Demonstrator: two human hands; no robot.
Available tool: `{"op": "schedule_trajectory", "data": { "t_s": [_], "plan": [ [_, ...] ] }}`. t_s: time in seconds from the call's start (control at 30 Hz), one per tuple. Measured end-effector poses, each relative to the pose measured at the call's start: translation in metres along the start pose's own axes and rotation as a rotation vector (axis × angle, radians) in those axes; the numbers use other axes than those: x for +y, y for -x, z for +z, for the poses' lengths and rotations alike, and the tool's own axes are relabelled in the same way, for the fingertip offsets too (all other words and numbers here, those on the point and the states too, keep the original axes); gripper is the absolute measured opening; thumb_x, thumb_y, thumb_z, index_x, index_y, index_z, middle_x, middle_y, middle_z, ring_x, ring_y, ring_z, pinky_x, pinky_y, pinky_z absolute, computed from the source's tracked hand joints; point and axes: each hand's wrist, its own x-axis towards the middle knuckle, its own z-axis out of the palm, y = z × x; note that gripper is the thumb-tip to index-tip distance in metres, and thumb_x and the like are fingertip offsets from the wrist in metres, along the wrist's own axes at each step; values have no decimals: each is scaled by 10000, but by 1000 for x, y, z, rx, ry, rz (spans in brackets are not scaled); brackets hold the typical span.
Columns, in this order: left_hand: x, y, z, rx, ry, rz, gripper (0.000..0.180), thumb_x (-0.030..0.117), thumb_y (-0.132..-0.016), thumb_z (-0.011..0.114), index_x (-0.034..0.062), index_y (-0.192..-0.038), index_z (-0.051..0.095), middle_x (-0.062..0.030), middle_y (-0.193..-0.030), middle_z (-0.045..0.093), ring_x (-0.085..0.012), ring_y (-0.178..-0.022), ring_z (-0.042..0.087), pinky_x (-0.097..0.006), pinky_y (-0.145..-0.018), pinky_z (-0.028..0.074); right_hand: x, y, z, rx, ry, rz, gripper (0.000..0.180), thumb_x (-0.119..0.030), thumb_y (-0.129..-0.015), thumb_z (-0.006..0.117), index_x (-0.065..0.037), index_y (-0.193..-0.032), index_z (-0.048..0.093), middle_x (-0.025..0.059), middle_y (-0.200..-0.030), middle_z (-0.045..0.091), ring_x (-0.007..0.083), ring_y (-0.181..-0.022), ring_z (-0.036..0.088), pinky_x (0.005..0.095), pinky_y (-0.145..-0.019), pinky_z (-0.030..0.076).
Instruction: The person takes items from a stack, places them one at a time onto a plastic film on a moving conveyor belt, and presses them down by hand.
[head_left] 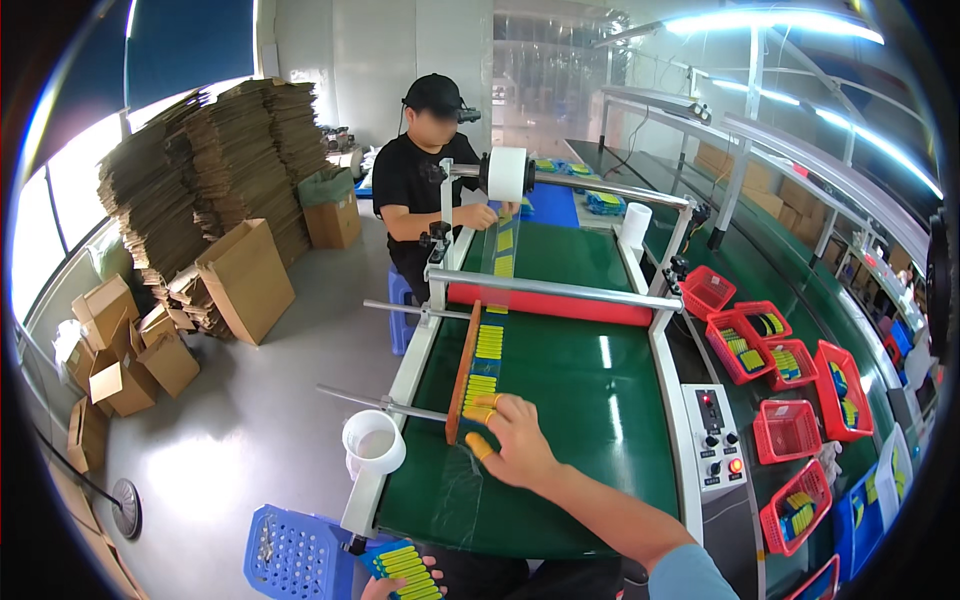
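My right hand [510,438], with yellow finger cots on its fingertips, rests flat on the green conveyor belt [580,400]. Its fingers touch the near end of a row of yellow-green rectangular pieces [485,365] lying under clear film beside a wooden guide strip [462,370]. At the bottom edge my left hand [385,585] holds a stack of the same yellow-green pieces [408,572]. At the belt's far end another person in black [425,170] has a hand on the row of pieces.
A white film roll [508,173] and a red roller [550,302] span the belt. Red baskets [785,430] with pieces sit right, by a control panel [715,435]. A blue crate [290,555] and white roll [373,443] are near left; cardboard stacks [210,190] fill the far left.
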Motion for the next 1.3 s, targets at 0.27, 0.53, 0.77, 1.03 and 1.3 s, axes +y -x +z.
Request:
{"op": "schedule_trajectory", "data": {
  "t_s": [0.27,0.53,0.77,1.03,1.3],
  "plan": [
    [-5,1,-6,72,-166,25,537,30,-952,605,-3,-1463,445,-193,-1383,591,-356,-1242,613,-512,-1015,531,-86,36,-20,-655,-635,375,479,-220,-913,764,-30,-1313,581,78,-1025,669,193,-901,664,324,-809,539],
    [1,0,2,138,-313,59,489,11,-984,578,-8,-1456,452,-207,-1404,572,-375,-1262,599,-507,-1012,536,-71,55,-10,-516,-912,523,474,-27,-894,743,-30,-1333,567,34,-890,672,88,-822,642,267,-757,559],
    [2,-1,1,-2,-206,106,518,68,-981,618,-5,-1464,447,-205,-1409,573,-390,-1236,617,-534,-976,556,23,11,14,-113,-635,683,387,52,-948,619,-1,-1320,527,65,-921,619,115,-725,661,260,-490,533],
    [1,6,-3,17,-261,89,499,51,-978,622,-34,-1444,466,-213,-1378,599,-380,-1199,641,-522,-962,567,51,17,36,-44,-629,463,234,71,-957,598,13,-1178,648,52,-988,589,135,-833,665,282,-684,573],
    [3,7,4,45,-322,48,492,33,-986,593,-40,-1451,452,-227,-1393,586,-392,-1213,632,-524,-967,563,47,6,39,-168,-174,469,224,-47,-866,704,-9,-1087,695,115,-1032,583,274,-861,652,367,-751,563]
  ]
}}
